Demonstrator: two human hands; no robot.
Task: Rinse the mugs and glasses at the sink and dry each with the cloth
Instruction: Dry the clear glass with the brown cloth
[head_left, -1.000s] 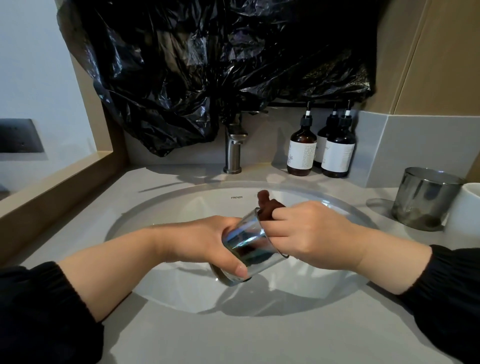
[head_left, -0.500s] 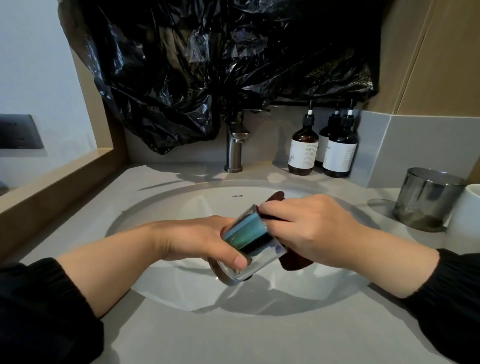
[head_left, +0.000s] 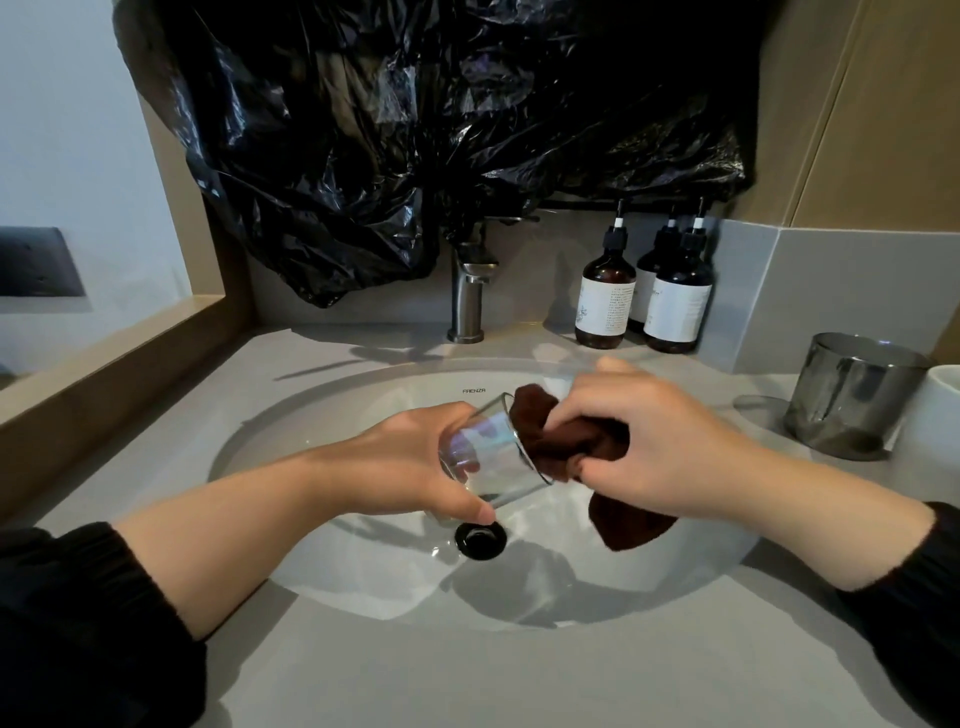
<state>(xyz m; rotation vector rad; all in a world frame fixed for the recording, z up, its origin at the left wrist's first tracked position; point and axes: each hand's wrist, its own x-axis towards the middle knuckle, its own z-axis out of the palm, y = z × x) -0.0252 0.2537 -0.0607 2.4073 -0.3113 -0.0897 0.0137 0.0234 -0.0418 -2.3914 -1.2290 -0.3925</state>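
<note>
Holds the glass tipped on its side above the sink, just over the drain, with the mouth to the right. Clamps the left grip round the base end, with the thumb along the lower side. Pinches the dark brown cloth in the right grip, bunched right up against the rim of the glass, with one tail hanging toward the basin. Hard to say how far into the mouth. Further back on the counter, picks out the faucet under a black plastic sheet, then brown pump bottles beside it. Far right, spots a metal cup and, just beside it, a white mug at the frame edge
</note>
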